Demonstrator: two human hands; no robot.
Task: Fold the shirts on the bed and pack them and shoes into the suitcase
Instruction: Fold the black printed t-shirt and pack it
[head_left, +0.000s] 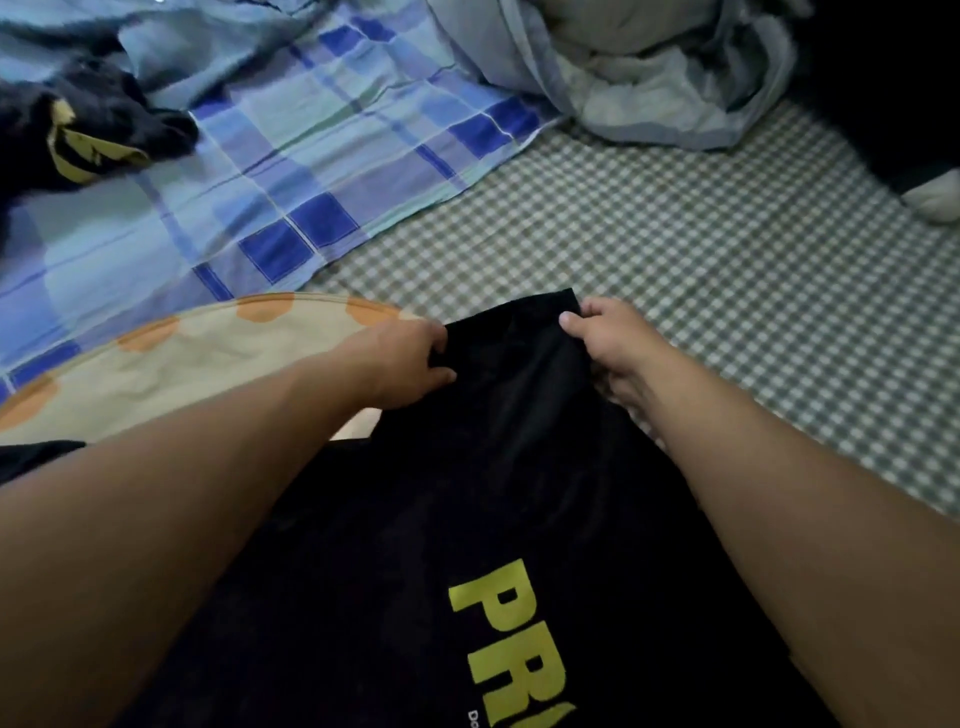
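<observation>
A green-and-white gingham bed sheet (675, 249) spreads far right, a blue plaid cloth (291, 171) far left. Near centre lies the black shirt with yellow lettering (493, 493). The left hand (400, 358) and right hand (608, 338) each pinch its far edge.

Both bare forearms reach forward, the left hand (402, 358) and right hand (605, 332) each closed in a pinching grip, knuckles up.
</observation>
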